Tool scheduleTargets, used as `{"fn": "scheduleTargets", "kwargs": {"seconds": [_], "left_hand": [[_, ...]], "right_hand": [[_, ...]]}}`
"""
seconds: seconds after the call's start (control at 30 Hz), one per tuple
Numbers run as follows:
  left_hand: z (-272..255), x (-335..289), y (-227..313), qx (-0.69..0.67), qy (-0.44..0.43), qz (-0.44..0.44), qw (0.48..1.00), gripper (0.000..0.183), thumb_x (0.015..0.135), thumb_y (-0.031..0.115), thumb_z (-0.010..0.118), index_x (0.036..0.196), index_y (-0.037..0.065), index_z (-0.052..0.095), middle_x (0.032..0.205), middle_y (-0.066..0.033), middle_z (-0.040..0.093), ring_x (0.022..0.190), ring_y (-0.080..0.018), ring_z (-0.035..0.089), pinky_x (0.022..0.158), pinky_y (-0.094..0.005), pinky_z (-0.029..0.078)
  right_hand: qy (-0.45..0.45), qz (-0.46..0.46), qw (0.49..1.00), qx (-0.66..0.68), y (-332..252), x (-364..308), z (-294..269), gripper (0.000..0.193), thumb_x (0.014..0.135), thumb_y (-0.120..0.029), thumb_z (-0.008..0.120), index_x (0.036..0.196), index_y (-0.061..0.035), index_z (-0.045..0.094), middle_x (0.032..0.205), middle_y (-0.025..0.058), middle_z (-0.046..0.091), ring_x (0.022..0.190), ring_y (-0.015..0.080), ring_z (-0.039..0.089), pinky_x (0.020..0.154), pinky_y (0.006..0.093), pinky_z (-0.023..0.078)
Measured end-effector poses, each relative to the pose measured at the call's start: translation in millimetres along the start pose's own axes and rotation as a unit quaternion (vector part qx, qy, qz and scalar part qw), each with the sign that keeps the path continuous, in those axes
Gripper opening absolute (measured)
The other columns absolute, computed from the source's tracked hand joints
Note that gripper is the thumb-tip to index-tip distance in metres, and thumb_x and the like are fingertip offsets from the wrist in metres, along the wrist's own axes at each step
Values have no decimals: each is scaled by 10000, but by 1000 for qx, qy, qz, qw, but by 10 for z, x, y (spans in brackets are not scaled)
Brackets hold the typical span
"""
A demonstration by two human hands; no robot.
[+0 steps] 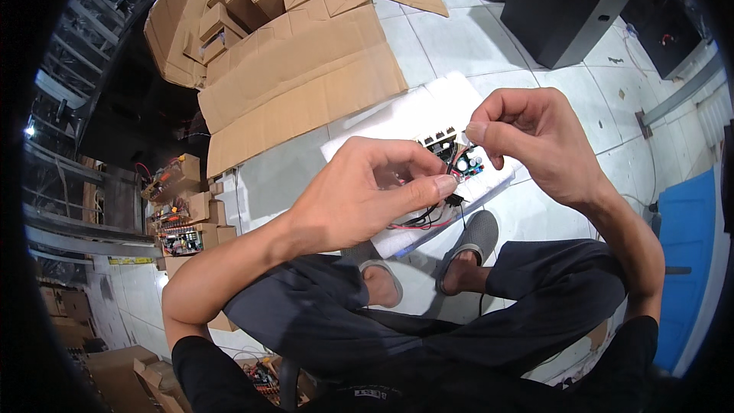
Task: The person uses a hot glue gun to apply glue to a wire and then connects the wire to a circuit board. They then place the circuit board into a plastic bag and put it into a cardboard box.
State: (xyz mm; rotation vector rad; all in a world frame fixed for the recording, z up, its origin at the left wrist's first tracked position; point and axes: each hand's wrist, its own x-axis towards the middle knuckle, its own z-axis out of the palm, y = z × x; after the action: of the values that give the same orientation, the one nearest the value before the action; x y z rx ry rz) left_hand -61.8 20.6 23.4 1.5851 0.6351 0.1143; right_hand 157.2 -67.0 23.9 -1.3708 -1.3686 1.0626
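Note:
A small circuit board [472,166] with capacitors and connectors lies on a white foam block [441,102] in front of me, partly covered by my fingers. My left hand [359,191] is over the board's near left side, thumb and forefinger brought together close to the wires; what they pinch, if anything, is hidden. Red and black wires [428,223] trail beneath that hand across the foam. At the board's far right, my right hand [539,141] has its thumb and fingertips pressed together. Something small and pale shows at their tips, too small to name.
Beyond the foam at left, a large open carton [306,107] holds several smaller boxes. Black cabinets [566,8] stand at the far right. Boxes with circuit boards [182,241] sit at left. A blue panel [684,260] is on my right. My sandals [470,245] rest beside the foam.

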Motion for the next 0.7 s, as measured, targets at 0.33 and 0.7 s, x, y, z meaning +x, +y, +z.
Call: {"fn": "scheduleTargets", "kwargs": {"seconds": [0.33, 0.7], "left_hand": [[-5, -10, 2, -44, 21, 24, 998, 227, 949, 148, 685, 1092, -29, 689, 932, -73, 714, 864, -104, 670, 793, -239, 528], [1, -9, 30, -51, 20, 19, 998, 217, 936, 146, 701, 1058, -33, 697, 910, -73, 713, 844, -102, 672, 781, -244, 536]], "right_hand": [[-3, -10, 1000, -8, -33, -23, 24, 241, 919, -198, 690, 901, 41, 713, 720, 14, 649, 646, 42, 551, 582, 214, 434], [-6, 4, 1000, 4, -79, -38, 62, 225, 907, -177, 697, 895, 47, 709, 727, 26, 658, 653, 47, 569, 598, 205, 455]]}}
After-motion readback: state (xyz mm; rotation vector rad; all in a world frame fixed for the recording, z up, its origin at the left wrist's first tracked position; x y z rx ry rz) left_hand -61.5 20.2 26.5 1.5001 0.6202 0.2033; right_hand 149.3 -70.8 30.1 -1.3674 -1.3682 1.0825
